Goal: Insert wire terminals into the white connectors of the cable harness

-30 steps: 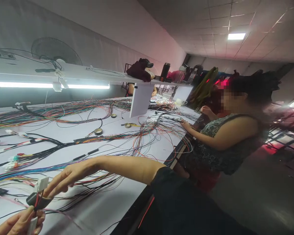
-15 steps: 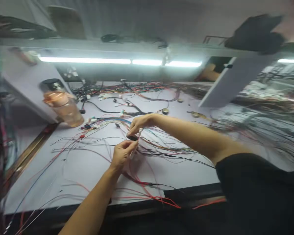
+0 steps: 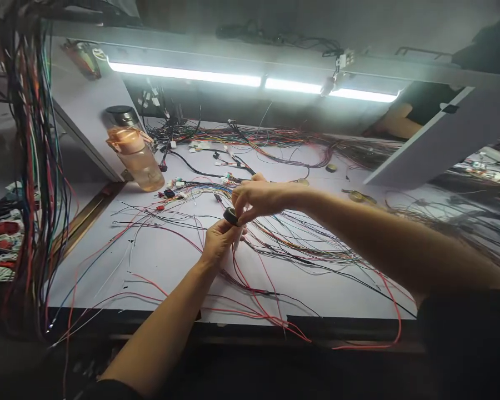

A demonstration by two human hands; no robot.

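A small roll of black tape (image 3: pixel 230 216) is between my two hands, over the middle of the white table. My right hand (image 3: pixel 258 199) reaches in from the right, palm down, its fingers closed at the edge of the roll. Just below, my left hand (image 3: pixel 217 242) pinches a bundle of wires, its fingertips close under the tape. Red wires (image 3: pixel 238 269) run down from that grip to the tabletop. A pale piece shows beside the left fingertips; its kind is unclear. The exact spot where tape and wires meet is hidden by my fingers.
Loose wires (image 3: pixel 300 253) spread over the table (image 3: pixel 170 278). A water bottle (image 3: pixel 141 166) stands at the left by a side panel. More tape rolls (image 3: pixel 330 167) lie behind. Thick wire bundles (image 3: pixel 29 166) hang at the far left. Another person's arm (image 3: pixel 395 122) shows beyond the right panel.
The view has swung left and become sharper. My right hand has turned about the tape roll, which now shows its ring face. My left hand keeps its pinch on the wires.
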